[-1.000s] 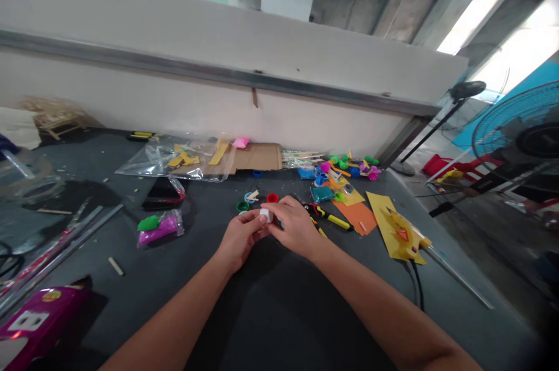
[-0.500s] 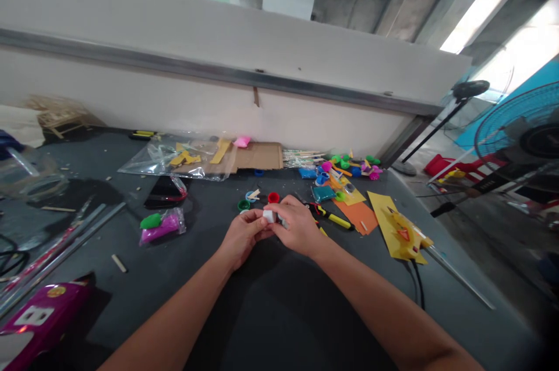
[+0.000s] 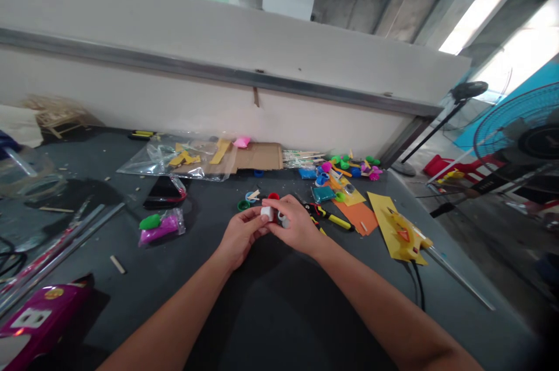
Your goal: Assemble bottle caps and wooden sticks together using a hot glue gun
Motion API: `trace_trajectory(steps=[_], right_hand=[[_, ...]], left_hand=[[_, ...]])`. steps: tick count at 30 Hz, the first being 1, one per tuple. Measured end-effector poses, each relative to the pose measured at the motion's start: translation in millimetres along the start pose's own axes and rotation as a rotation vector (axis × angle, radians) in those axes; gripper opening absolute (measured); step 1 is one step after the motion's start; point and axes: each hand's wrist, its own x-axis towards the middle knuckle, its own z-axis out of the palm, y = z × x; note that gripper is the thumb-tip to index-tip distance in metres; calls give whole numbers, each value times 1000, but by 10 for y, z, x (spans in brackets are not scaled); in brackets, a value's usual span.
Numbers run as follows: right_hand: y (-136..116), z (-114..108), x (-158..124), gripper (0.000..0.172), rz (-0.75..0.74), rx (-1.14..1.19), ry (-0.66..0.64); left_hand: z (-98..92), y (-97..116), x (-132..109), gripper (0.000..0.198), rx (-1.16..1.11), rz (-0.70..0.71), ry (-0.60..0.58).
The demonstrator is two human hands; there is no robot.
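A small white lump [image 3: 266,214], perhaps modelling clay, is pinched between the fingertips of my left hand [image 3: 239,237]. My right hand [image 3: 299,228] is closed too, its fingertips pressing against the same white lump. A greyish-white round piece [image 3: 283,219], like a small cap or ring, shows under the curled right fingers; its exact kind is unclear. Just beyond my hands sit a red cap [image 3: 273,196], a green cap [image 3: 243,205] and a blue-rimmed cap [image 3: 250,196] with small sticks on it.
Yellow-handled pliers [image 3: 336,219] lie right of my hands, beside orange paper [image 3: 364,216]. A yellow glue gun [image 3: 406,234] rests on yellow paper farther right. Purple clay [image 3: 159,228], a phone [image 3: 165,193] and a magenta tool [image 3: 48,315] are on the left.
The white lump and my fingers have shifted very slightly left. My right fingers have moved over it a little, and more of the greyish round piece shows.
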Motion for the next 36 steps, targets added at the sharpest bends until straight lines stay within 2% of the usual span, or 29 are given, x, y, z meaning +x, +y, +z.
trace_trajectory(steps=[7, 14, 22, 36], right_hand=[[20, -23, 26, 31, -47, -60, -3], [10, -16, 2, 26, -48, -209, 3], [39, 16, -12, 32, -50, -228, 26], [55, 44, -27, 37, -15, -189, 80]], left_hand=[[2, -12, 9, 31, 42, 9, 17], [12, -13, -11, 30, -47, -15, -21], [20, -9, -17, 26, -73, -80, -38], [0, -34, -16, 29, -80, -38, -41]])
